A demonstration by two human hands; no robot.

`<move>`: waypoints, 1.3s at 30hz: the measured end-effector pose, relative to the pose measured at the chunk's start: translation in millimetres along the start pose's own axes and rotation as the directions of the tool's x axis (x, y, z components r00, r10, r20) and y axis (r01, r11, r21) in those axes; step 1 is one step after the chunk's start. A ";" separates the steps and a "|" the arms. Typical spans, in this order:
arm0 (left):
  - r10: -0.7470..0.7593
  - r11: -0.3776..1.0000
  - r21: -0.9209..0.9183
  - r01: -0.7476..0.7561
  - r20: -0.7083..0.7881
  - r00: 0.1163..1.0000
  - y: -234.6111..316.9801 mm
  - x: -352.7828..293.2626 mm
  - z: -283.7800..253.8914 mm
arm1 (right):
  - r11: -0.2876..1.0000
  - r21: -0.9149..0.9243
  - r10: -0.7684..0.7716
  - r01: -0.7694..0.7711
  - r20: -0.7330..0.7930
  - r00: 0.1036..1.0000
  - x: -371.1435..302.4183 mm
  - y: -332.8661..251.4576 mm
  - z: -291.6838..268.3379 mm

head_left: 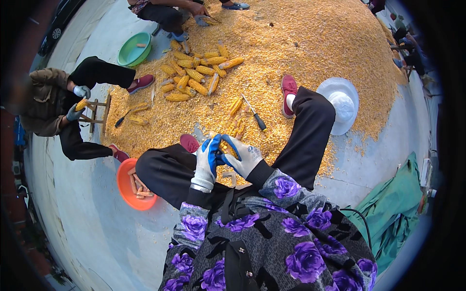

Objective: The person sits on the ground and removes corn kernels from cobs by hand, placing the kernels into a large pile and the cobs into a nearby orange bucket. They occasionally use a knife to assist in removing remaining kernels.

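Observation:
My two hands, in white and blue work gloves, meet in front of my lap around an ear of corn (230, 147). My left hand (208, 159) wraps its near left side. Curled over it from the right is my right hand (244, 156); the gloves hide most of the ear. Just beyond them a partly shelled ear (238, 130) lies on the loose kernels (272, 145). A screwdriver (260, 122) with a dark handle rests there too, near another partly shelled ear (235, 105). Farther off is a pile of whole yellow ears (196, 75).
An orange basin (125, 182) of bare cobs stands by my left knee; a green basin (131, 50) is farther away. Past my right knee lies a white hat (342, 104). A green tarp (395, 201) is at right. A co-worker (48, 97) sits left holding an ear; others sit beyond.

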State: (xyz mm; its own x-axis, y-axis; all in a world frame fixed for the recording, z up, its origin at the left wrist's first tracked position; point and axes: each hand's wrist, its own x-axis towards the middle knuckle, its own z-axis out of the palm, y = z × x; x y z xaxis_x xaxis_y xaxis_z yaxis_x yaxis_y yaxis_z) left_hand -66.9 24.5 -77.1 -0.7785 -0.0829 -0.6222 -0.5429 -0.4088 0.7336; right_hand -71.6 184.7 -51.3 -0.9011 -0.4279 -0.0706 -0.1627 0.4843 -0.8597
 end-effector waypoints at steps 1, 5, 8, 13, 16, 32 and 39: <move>0.028 0.994 -0.108 -0.021 0.060 0.998 -1.9 0.5 -2.3 | 0.989 0.140 0.055 -0.051 -0.023 0.998 0.2 2.7 1.2; 0.066 0.930 -0.368 0.026 0.235 0.970 -4.9 -0.5 -7.7 | 0.815 0.546 0.213 -0.194 0.029 0.977 3.0 16.5 7.9; 0.099 0.943 -0.332 -0.032 0.188 0.977 -8.8 -4.5 -7.7 | 0.642 0.688 0.294 -0.338 0.186 0.937 -1.3 14.7 6.2; 0.070 0.977 -0.209 -0.035 0.164 0.984 -7.0 -5.0 -18.2 | 0.904 0.405 0.134 -0.135 0.033 0.990 -1.8 10.8 0.2; 0.023 0.988 -0.155 0.008 0.193 0.981 3.2 -4.6 -22.0 | 0.938 0.338 0.090 -0.079 -0.016 0.996 -6.6 16.9 5.7; 0.083 0.925 -0.374 -0.061 0.043 0.996 -2.0 -5.5 0.8 | 0.939 0.292 0.225 -0.182 -0.123 0.966 0.5 0.8 6.4; 0.271 0.960 -0.041 -0.277 -0.110 0.956 1.5 -13.9 21.2 | 0.202 0.895 0.597 -0.397 0.209 0.774 17.7 46.5 40.2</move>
State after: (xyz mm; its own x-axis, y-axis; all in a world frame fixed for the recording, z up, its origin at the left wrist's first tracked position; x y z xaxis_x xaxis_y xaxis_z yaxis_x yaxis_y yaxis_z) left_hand -63.6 44.3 -61.6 -0.8571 -0.2898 -0.4259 -0.2926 -0.4065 0.8655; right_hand -79.0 169.0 -112.8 -0.7110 -0.2015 -0.6737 0.6849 -0.4155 -0.5985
